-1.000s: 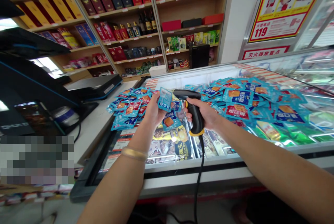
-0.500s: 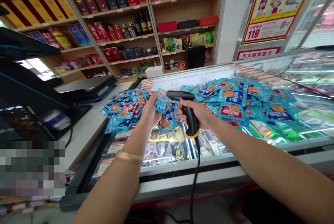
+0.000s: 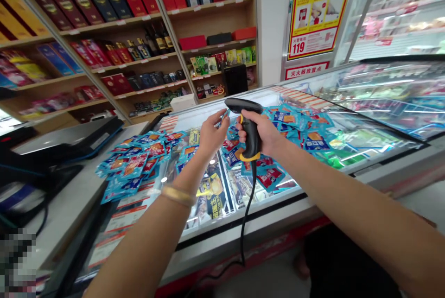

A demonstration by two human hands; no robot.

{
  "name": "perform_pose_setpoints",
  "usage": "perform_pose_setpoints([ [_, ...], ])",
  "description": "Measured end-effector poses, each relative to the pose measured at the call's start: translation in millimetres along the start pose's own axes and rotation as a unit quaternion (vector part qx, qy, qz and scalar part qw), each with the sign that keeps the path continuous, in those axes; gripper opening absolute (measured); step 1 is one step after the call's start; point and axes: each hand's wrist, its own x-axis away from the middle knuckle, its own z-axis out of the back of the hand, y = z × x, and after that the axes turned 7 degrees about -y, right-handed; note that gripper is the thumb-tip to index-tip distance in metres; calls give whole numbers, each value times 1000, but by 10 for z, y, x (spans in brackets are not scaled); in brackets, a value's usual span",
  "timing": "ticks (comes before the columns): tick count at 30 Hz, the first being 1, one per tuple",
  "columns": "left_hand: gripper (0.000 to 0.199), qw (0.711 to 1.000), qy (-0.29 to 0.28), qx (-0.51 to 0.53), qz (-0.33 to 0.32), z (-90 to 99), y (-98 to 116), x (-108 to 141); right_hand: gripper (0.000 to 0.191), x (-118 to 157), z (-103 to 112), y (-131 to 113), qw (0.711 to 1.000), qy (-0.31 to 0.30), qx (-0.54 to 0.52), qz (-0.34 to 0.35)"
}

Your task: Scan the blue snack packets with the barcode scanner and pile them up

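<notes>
My right hand (image 3: pixel 262 133) is wrapped round the black and yellow handheld scanner (image 3: pixel 251 138), whose head points left above the glass top. Just left of the scanner, my left hand (image 3: pixel 214 133) pinches a small blue packet (image 3: pixel 225 115); only a thin part of it shows between the fingers. A heap of blue snack packets (image 3: pixel 134 161) lies to the left, some with red or dark blue labels. More packets (image 3: pixel 288 119) are spread behind and right of the scanner, with a few below it.
The packets lie on a glass-topped freezer (image 3: pixel 194 237) with goods inside. A black cable (image 3: pixel 243 224) hangs from the scanner over its front edge. At the left is a counter (image 3: pixel 66 191) with a scale-like device (image 3: pixel 79 136). Shelves of boxes and bottles (image 3: pixel 162 41) stand behind.
The view has turned right. My left hand has rotated, and its packet, broad side visible before, is now mostly hidden. More packets show below the scanner, which remains in my right hand.
</notes>
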Motion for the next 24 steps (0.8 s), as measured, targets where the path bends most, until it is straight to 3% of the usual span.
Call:
perform_pose_setpoints([
  [4,41,979,-72,-171,-82,-497,113,-193,22,192,381,-349,996,70,22,48],
  [7,44,932,-177,-314,-47,-785,172,-182,22,295,586,-397,988,139,18,63],
  [10,44,888,-237,-394,-5,-914,200,-131,24,327,669,-335,982,177,-3,66],
  [12,45,889,-245,-386,0,-919,207,-121,25,322,675,-304,982,175,-16,70],
  [15,45,920,-232,-317,4,-843,212,-130,23,316,648,-315,981,177,-9,73],
  [18,47,953,-171,-248,-7,-644,199,-132,22,329,583,-360,980,181,13,83],
  [21,52,970,-100,-221,-25,-254,131,-112,23,319,454,-376,982,162,26,97],
  [24,54,973,-31,-231,-3,275,-1,-38,23,234,231,-299,988,123,29,90],
])
